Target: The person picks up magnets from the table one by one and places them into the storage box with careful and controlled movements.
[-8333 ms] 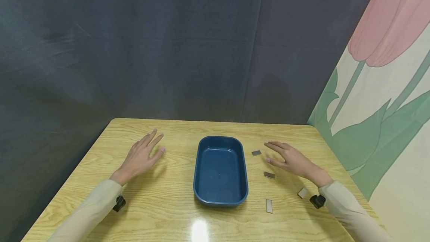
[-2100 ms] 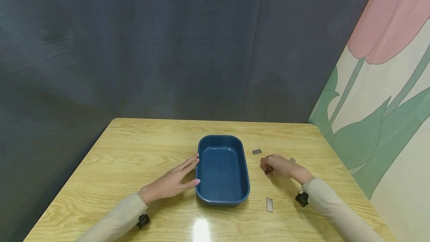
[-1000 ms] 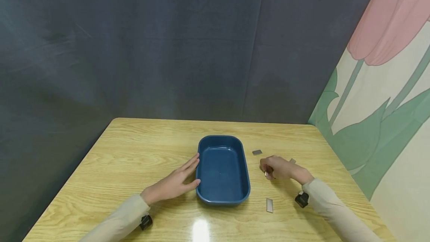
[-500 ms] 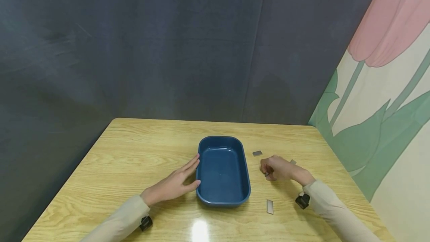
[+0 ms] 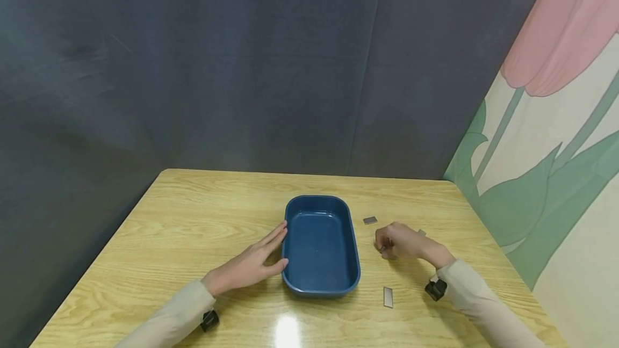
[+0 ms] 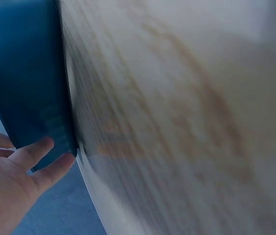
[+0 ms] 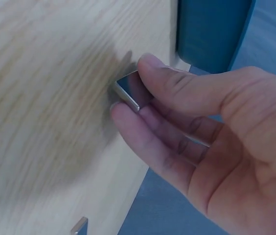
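Note:
A blue rectangular tub point(image 5: 319, 290) stands on the wooden table. My left hand point(image 5: 249, 266) touches its left side with extended fingers; the left wrist view shows fingertips point(image 6: 45, 144) against the blue wall. To the tub's right, my right hand point(image 5: 401, 240) pinches a small shiny flat metal block point(image 7: 134, 90) between thumb and fingers, tilted and close over the tabletop in the right wrist view. Other similar flat metal pieces lie around it: one point(image 5: 370, 220) behind, one point(image 5: 388, 297) nearer the front, and one point(image 5: 422, 232) partly hidden behind the right wrist.
The light wood table point(image 5: 217, 197) backs onto a dark curtain point(image 5: 271, 69). A wall with painted tulips point(image 5: 541, 187) borders the right side. Each sleeve carries a small black wrist camera, the left one point(image 5: 210, 320) and the right one point(image 5: 436, 288).
Since the oldest frame, my left hand has come to the tub's side and my right hand has taken hold of a metal block. Lately the block shifts slightly in my right fingers; the left stays still.

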Tool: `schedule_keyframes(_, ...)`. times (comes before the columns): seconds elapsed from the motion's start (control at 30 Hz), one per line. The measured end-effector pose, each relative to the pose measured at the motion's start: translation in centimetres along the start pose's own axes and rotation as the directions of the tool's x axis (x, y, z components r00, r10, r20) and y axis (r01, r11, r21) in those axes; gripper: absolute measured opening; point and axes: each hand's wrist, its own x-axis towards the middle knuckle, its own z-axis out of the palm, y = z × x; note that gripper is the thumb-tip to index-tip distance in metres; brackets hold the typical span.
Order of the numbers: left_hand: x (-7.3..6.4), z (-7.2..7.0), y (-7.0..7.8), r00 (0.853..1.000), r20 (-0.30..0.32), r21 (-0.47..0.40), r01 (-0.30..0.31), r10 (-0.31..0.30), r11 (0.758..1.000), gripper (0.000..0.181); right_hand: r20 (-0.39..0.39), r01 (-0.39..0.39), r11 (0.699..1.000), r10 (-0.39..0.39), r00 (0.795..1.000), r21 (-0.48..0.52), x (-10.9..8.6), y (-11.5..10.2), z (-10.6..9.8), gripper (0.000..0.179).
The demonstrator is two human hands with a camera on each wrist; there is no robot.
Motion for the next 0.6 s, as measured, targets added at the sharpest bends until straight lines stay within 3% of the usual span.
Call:
schedule_keyframes(0.13,-0.03,0.01,-0.02,1.0,0.0,0.005,0.004,-0.004,1.0,0.073,-0.03,0.014,0.999,-0.015,0.999,-0.037,0.15,-0.42,-0.28,0.022)
schedule_keyframes(0.37,0.02,-0.02,-0.07,1.0,0.01,-0.01,0.01,-0.009,1.0,0.074,-0.032,-0.028,0.999,0.027,0.999,-0.02,0.18,-0.43,-0.33,0.02)
schedule_keyframes(0.6,0.09,-0.08,-0.16,1.0,0.014,-0.006,0.008,-0.008,1.0,0.074,-0.084,0.033,0.999,-0.033,0.996,0.004,0.25,-0.2,-0.26,0.024)
